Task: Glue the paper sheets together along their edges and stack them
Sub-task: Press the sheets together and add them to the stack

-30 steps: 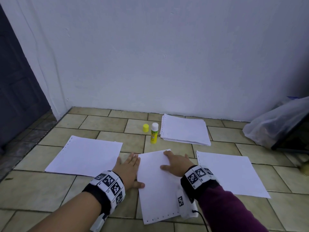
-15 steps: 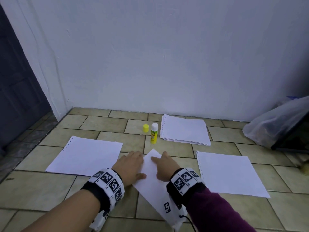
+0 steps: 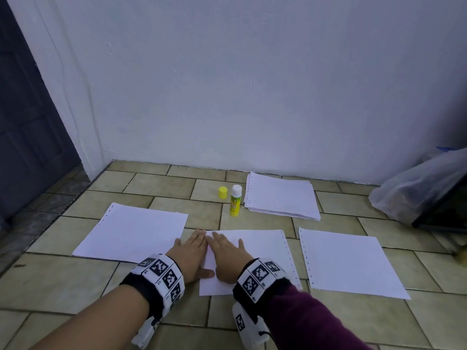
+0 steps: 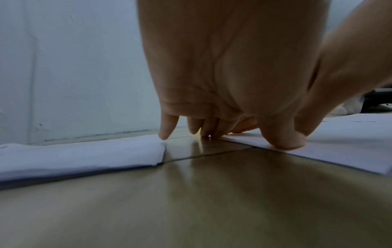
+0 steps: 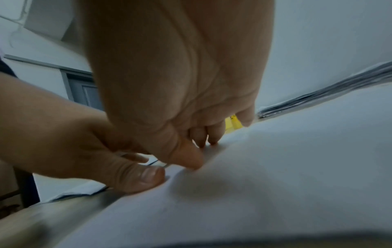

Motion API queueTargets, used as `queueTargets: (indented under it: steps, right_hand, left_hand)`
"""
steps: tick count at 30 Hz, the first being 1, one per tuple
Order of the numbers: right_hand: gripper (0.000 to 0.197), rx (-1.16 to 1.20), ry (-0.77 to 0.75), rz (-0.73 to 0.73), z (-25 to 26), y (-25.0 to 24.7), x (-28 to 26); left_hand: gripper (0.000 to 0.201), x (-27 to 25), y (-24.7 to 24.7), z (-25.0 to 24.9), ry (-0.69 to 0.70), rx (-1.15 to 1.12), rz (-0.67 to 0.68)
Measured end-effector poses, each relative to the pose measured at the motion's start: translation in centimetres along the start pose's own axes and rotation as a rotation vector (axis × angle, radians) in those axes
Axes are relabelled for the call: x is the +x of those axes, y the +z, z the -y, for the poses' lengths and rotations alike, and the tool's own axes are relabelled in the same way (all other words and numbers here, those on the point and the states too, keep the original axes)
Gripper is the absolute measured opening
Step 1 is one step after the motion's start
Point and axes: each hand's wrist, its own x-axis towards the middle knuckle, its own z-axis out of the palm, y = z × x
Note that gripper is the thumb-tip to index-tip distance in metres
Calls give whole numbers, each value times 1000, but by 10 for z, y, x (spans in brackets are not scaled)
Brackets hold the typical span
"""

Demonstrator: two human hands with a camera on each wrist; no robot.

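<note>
A white middle sheet with punched holes on its right edge lies on the tiled floor. My right hand lies flat on its left part, fingers straight. My left hand lies flat beside it on the floor, thumb on the sheet's left edge. In the right wrist view the right hand presses the middle sheet. Another sheet lies to the left, a third sheet to the right. A glue stick stands uncapped behind, its yellow cap beside it.
A stack of white paper sits near the wall behind the glue stick. A clear plastic bag and a dark object lie at the right. A dark door is at the left. The left sheet's corner is close to my little finger.
The middle sheet has turned from lengthwise through a diagonal to lie crosswise, square with the other sheets. Both hands moved together to its left edge.
</note>
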Motion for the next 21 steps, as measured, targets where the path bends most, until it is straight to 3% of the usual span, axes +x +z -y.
queueTargets:
  steps: [3,8,15,18,21]
  right_hand:
    - [72,33,-30,27,-9,-2,0]
    - [67,115,49,40,-43,-3,-10]
    - [77,148,237,36,-93,-3,-26]
    - [85,146,266,18,-98,-6,-28]
    - [81,173,298,-44,-95,-12,-28]
  left_hand:
    - [91,1,0,1,-2,19,33]
    - [91,2,0,0,-6,44,51]
    - [91,3,0,2,-7,60,67]
    - [91,4,-2,3,-7,53,66]
    - [95,1,-4,6,4,7,60]
